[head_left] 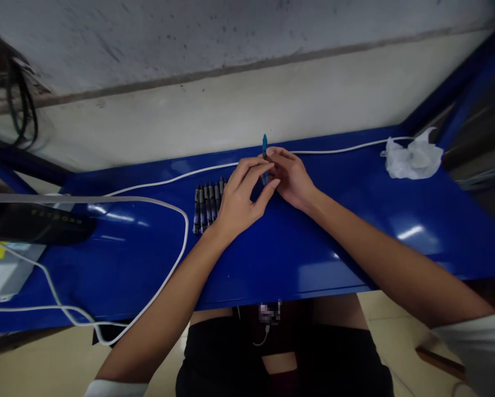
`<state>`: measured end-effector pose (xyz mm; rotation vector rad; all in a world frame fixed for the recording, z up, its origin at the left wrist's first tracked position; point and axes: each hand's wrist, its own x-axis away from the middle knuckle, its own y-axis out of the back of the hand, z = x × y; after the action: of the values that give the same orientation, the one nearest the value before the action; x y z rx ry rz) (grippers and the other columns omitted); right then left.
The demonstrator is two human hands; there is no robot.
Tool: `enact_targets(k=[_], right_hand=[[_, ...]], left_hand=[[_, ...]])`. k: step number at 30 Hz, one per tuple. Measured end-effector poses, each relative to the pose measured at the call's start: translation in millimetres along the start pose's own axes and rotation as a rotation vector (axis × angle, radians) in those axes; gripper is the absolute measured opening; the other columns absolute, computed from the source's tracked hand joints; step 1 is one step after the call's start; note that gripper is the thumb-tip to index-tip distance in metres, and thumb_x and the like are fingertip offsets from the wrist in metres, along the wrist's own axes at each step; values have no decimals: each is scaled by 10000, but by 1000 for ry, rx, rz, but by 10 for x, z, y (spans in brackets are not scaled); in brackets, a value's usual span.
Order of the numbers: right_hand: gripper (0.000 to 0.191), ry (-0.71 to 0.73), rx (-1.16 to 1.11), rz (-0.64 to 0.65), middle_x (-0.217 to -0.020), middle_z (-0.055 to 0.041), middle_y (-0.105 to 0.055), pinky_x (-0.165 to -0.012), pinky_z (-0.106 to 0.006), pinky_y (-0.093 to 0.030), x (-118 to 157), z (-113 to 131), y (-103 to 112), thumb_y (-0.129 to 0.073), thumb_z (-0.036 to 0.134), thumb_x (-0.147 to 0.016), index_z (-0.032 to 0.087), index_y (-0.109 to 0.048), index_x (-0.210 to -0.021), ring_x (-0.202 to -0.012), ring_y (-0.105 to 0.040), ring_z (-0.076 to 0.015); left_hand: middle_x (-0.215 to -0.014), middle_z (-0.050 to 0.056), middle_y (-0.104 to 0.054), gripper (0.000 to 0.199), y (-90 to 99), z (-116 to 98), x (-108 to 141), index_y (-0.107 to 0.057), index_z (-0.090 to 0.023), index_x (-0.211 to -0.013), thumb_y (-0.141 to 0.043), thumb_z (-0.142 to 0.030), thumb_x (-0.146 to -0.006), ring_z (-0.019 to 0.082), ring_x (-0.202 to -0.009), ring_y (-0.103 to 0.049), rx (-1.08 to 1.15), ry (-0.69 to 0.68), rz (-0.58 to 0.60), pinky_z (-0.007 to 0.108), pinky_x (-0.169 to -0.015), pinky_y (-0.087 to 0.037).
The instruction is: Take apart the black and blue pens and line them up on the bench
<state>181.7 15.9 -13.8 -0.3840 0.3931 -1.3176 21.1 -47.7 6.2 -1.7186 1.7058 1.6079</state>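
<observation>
A blue pen [264,144] stands roughly upright between my two hands, above the blue table. My right hand [291,176] is closed around the pen's middle, though part of the grip is hidden behind my left fingers. My left hand [245,193] reaches across in front of the pen, its thumb and fingertips apart; whether they touch the pen I cannot tell. Beside my left hand lies a row of several dark pens [206,204] side by side, the rightmost ones partly covered by that hand.
A white cable [168,179] runs along the table's back edge, and another white cable [185,220] loops at the left. Crumpled white plastic [415,157] lies at the right. A black object with lettering [36,223] and a white box [11,275] sit at the left. A wall [231,116] stands behind.
</observation>
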Motion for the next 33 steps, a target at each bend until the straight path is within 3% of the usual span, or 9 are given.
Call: enact_targets(k=[3, 5, 8, 10, 16, 21, 26, 30, 33], right_hand=[[370, -75, 13, 58, -971, 1, -721, -597, -286, -535, -2, 44, 35, -902, 534, -879, 260, -669, -964, -716, -589, -126], [366, -87, 33, 83, -910, 26, -684, -480, -269, -409, -1, 83, 53, -893, 539, -899, 256, -702, -1029, -605, -460, -100], [366, -164, 45, 107, -679, 100, -476, -399, -258, -232, 1, 134, 56, -833, 572, -972, 236, -725, -1068, -486, -222, -79], [348, -228, 6, 128, -617, 128, -336, -396, -237, -207, -4, 156, 38, -768, 559, -1039, 219, -702, -1002, -465, -141, -69], [413, -323, -126, 218, -593, 134, -260, -408, -211, -227, -62, 118, -123, -625, 509, -1142, 202, -611, -867, -458, -120, -64], [474, -360, -100, 256, -579, 131, -235, -415, -207, -214, -28, 83, -263, -615, 548, -1144, 227, -529, -806, -451, -115, -66], [504, -421, 18, 323, -548, 140, -197, -398, -219, -178, 94, 132, -295, -659, 608, -1108, 243, -505, -796, -426, -105, -67], [536, -412, 23, 358, -535, 141, -196, -399, -224, -175, 127, 141, -313, -632, 667, -1105, 240, -522, -800, -410, -112, -63], [536, -397, 29, 361, -533, 143, -195, -408, -225, -196, 122, 120, -323, -627, 672, -1105, 235, -546, -806, -408, -118, -61]], left_hand=[[-1342, 133, -740, 280, 23, 0, 15, -677, -244, -1355, -671, -400, -1123, 262, -1291, -730, 9, 37, 15, 475, -1120, -623], [-1331, 129, -750, 262, 31, 11, 23, -669, -245, -1349, -658, -386, -1129, 268, -1294, -726, 26, 40, 17, 474, -1117, -609], [-1285, 126, -771, 226, 30, 40, 28, -671, -219, -1329, -580, -333, -1156, 279, -1266, -718, 21, 82, 25, 489, -1126, -572], [-1238, 118, -777, 228, 28, 62, 24, -673, -214, -1318, -553, -329, -1162, 277, -1221, -719, 35, 145, 21, 487, -1119, -561], [-1193, 96, -799, 200, 15, 167, -6, -681, -248, -1240, -590, -402, -1150, 232, -1112, -771, 312, 412, -184, 400, -1006, -614], [-1229, 96, -807, 242, -47, 327, -14, -709, -256, -1220, -703, -464, -1096, 245, -1172, -794, 595, 605, -320, 403, -1045, -621], [-1330, 86, -820, 227, -53, 322, -30, -779, -256, -1171, -659, -443, -1122, 251, -1245, -782, 859, 725, -289, 407, -1102, -617], [-1319, 82, -835, 223, 16, 226, -54, -804, -240, -1175, -637, -382, -1134, 207, -975, -812, 1024, 762, -222, 414, -1040, -651], [-1296, 74, -844, 234, 73, 200, -62, -810, -262, -1162, -662, -437, -1120, 253, -1098, -815, 997, 796, -213, 439, -1052, -656]])
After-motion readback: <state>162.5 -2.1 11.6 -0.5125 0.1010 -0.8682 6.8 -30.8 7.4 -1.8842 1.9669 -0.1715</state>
